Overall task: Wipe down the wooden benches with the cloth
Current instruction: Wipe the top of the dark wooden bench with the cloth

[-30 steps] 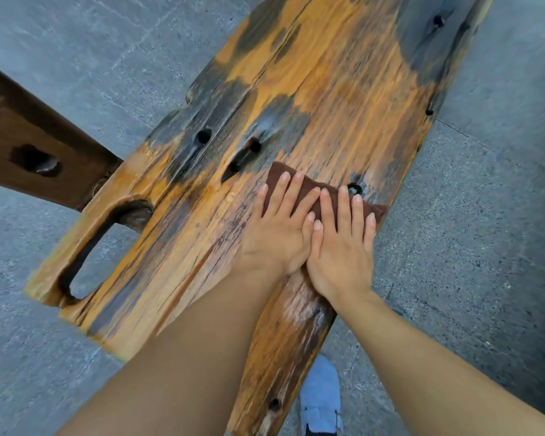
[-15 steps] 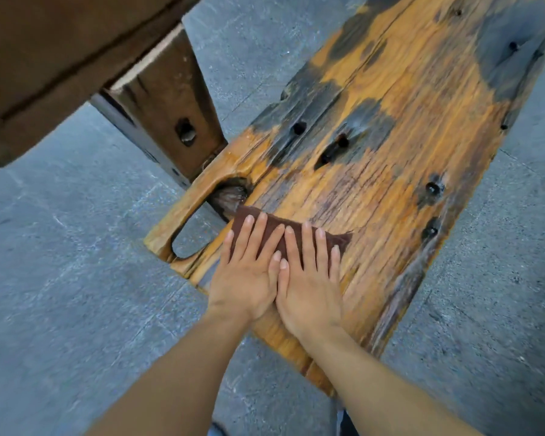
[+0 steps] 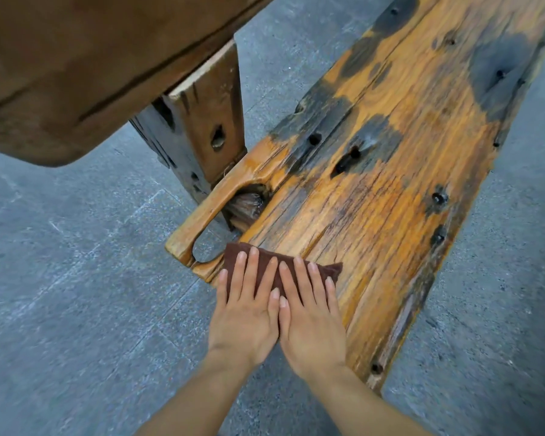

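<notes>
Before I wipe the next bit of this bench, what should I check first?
1. Left hand and right hand flat on the dark brown cloth: ok.
2. Cloth lying on the orange-and-black weathered wooden bench: ok, at its near end.
3. Fingers out of the bench's cut-out slot: ok, though it is right beside the cloth's corner.
4. Room to wipe closer to you: not ok, the left palm hangs past the edge.
5. Far end wiped clean: cannot tell.

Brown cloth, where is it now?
Head view, lower centre: brown cloth on the orange wooden bench, near end beside its cut-out, under the left hand and right hand.
</notes>
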Action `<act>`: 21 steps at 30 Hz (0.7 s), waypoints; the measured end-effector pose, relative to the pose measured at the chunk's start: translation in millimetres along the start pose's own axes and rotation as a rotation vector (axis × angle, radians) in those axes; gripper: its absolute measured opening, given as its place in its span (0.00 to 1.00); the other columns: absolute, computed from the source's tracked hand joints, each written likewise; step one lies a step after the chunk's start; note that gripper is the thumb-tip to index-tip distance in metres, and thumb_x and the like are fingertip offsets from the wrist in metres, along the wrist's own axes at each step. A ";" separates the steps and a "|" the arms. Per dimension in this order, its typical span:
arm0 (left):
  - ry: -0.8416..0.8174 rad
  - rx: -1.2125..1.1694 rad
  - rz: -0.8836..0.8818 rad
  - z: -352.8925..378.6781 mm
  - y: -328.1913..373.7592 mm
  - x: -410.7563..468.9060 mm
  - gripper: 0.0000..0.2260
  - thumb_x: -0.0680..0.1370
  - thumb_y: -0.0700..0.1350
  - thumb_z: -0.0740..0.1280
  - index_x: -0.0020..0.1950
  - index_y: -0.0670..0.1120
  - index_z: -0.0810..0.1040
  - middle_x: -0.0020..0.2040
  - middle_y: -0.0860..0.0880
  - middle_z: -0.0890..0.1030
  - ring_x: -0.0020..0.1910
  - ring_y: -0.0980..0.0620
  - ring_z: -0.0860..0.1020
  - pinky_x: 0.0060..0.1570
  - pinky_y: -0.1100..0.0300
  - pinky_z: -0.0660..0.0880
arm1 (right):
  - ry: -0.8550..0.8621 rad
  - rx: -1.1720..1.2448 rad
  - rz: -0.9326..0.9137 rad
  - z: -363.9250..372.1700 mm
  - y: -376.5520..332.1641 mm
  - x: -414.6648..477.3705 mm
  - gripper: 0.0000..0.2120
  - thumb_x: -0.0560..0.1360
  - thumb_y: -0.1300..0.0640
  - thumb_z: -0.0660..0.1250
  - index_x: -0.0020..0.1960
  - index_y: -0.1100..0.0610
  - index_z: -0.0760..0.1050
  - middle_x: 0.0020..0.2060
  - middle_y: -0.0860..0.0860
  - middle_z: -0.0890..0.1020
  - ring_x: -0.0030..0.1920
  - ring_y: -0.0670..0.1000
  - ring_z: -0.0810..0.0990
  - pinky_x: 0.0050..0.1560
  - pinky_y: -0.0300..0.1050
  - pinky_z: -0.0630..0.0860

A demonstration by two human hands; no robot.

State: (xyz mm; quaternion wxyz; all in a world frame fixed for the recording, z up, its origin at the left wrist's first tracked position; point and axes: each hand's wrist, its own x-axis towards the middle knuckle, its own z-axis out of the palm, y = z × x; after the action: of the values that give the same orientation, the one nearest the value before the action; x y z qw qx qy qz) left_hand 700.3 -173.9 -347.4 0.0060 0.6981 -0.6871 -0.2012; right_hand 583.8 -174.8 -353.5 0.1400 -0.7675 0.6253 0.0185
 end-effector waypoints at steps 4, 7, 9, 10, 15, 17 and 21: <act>-0.029 0.006 0.021 -1.5 22.4 47.7 0.24 0.80 0.54 0.34 0.73 0.52 0.28 0.73 0.47 0.26 0.71 0.49 0.25 0.69 0.49 0.26 | 0.049 -0.025 0.066 -2.0 29.5 34.7 0.25 0.81 0.49 0.42 0.77 0.52 0.52 0.76 0.50 0.55 0.76 0.50 0.49 0.73 0.53 0.47; -0.046 -0.028 0.013 -1.4 42.1 80.4 0.24 0.82 0.53 0.38 0.73 0.52 0.29 0.72 0.48 0.25 0.70 0.50 0.24 0.69 0.49 0.26 | 0.060 -0.052 0.035 -11.0 56.4 61.9 0.25 0.81 0.49 0.41 0.77 0.52 0.51 0.77 0.51 0.55 0.76 0.50 0.48 0.74 0.52 0.45; -0.044 -0.029 0.003 -3.2 52.7 99.5 0.24 0.82 0.53 0.38 0.73 0.53 0.29 0.71 0.49 0.25 0.70 0.50 0.24 0.70 0.49 0.27 | 0.059 -0.050 0.019 -17.3 70.4 80.7 0.25 0.81 0.49 0.41 0.77 0.53 0.51 0.76 0.51 0.55 0.76 0.50 0.48 0.74 0.52 0.45; -0.045 -0.026 0.003 -4.7 55.8 108.5 0.23 0.82 0.53 0.39 0.73 0.53 0.29 0.71 0.49 0.25 0.70 0.51 0.24 0.70 0.49 0.28 | 0.061 -0.047 0.020 -19.7 75.1 88.9 0.25 0.81 0.49 0.40 0.77 0.52 0.50 0.77 0.51 0.54 0.76 0.50 0.47 0.74 0.52 0.44; -0.040 -0.031 0.014 -14.8 56.7 156.2 0.24 0.82 0.54 0.39 0.74 0.54 0.32 0.75 0.51 0.30 0.69 0.54 0.24 0.69 0.52 0.27 | 0.068 -0.020 0.021 -28.9 84.1 133.9 0.25 0.81 0.48 0.38 0.77 0.50 0.46 0.77 0.50 0.49 0.76 0.49 0.42 0.74 0.51 0.38; -0.039 -0.033 -0.008 -21.3 50.1 173.3 0.24 0.82 0.54 0.39 0.75 0.55 0.33 0.76 0.51 0.31 0.68 0.56 0.24 0.68 0.53 0.25 | 0.067 -0.023 0.004 -34.7 80.1 154.6 0.25 0.81 0.48 0.40 0.77 0.50 0.49 0.77 0.51 0.51 0.76 0.50 0.45 0.74 0.51 0.38; -0.036 -0.025 -0.068 -33.2 31.6 197.3 0.24 0.81 0.55 0.39 0.76 0.57 0.35 0.76 0.53 0.30 0.66 0.59 0.23 0.64 0.57 0.21 | 0.043 -0.030 -0.041 -43.8 64.5 189.6 0.26 0.80 0.48 0.40 0.77 0.49 0.50 0.77 0.51 0.52 0.77 0.52 0.48 0.75 0.53 0.41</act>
State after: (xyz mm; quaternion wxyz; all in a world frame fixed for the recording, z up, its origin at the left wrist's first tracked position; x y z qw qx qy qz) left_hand 674.6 -374.4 -361.8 -0.0044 0.7173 -0.6603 -0.2223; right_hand 556.4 -377.8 -362.4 0.1155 -0.7825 0.6117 0.0083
